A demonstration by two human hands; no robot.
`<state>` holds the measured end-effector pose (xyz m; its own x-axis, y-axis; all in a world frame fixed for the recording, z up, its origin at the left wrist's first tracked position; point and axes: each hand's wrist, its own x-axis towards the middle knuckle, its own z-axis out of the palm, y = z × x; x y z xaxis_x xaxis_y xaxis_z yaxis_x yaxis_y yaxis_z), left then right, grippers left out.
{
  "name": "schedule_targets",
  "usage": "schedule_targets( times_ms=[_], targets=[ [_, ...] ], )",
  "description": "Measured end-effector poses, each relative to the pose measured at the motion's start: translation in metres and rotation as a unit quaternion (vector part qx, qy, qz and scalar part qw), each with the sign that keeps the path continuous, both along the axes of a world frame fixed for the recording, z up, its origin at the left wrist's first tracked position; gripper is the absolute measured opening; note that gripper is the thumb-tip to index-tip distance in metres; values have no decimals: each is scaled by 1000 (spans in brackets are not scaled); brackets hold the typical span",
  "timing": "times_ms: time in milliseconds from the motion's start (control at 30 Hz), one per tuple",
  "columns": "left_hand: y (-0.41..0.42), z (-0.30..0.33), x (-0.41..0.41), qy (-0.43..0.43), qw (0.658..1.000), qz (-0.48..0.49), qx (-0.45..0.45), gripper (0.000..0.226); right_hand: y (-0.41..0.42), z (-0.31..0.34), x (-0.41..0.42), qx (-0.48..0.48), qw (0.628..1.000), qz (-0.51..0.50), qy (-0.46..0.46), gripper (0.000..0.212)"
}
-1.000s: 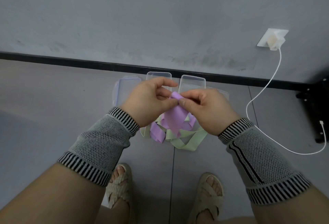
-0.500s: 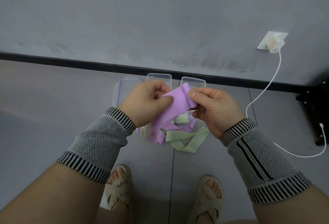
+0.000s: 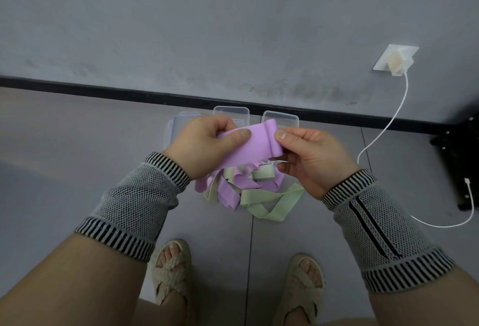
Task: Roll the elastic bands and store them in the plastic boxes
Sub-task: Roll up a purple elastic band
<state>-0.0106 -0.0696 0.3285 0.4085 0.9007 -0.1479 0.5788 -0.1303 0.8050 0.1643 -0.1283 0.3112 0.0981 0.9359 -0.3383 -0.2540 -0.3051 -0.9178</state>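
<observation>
I hold a purple elastic band [image 3: 255,145] flat between both hands above the floor. My left hand [image 3: 204,144] grips its left part with the thumb on top. My right hand [image 3: 308,154] pinches its right end, which is folded over. The band's tail hangs down to a pile of purple and green elastic bands [image 3: 248,191] on the floor. Behind my hands stand clear plastic boxes: one [image 3: 230,112] in the middle, one [image 3: 281,117] to the right, and a bluish one [image 3: 178,125] at the left, all partly hidden.
A black skirting strip [image 3: 103,91] runs along the grey wall. A white charger [image 3: 396,62] sits in a wall socket with its cable [image 3: 383,134] looping over the floor at right. Black furniture [image 3: 464,160] stands at the far right. My sandalled feet [image 3: 171,271] are below.
The purple band has been lifted and spread wide and flat between my hands. My hands have moved apart, and the right end is now folded over.
</observation>
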Motion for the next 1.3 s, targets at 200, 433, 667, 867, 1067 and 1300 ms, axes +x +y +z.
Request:
schedule_targets(
  times_ms=[200, 433, 667, 867, 1067, 1300],
  targets=[
    [-3, 6, 3, -11, 1000, -8, 6, 24, -1, 0, -4, -2, 1000, -11, -11, 25],
    [-8, 5, 9, -66, 997, 33, 25, 23, 2, 0, -12, 22, 998, -52, -36, 17],
    [-10, 5, 12, -83, 995, 46, 27, 21, 5, -5, -17, 42, 995, -84, -40, 14],
    [-10, 5, 15, -94, 994, 51, 31, 21, 6, -8, -21, 70, 991, -91, -66, 23],
    [-11, 8, 14, -155, 984, 73, -43, 20, 3, -7, -26, 78, 991, -60, -89, 27],
    [-1, 3, 5, -144, 985, 80, -49, 15, -5, 3, -21, 147, 967, 37, -205, 45]
  ],
)
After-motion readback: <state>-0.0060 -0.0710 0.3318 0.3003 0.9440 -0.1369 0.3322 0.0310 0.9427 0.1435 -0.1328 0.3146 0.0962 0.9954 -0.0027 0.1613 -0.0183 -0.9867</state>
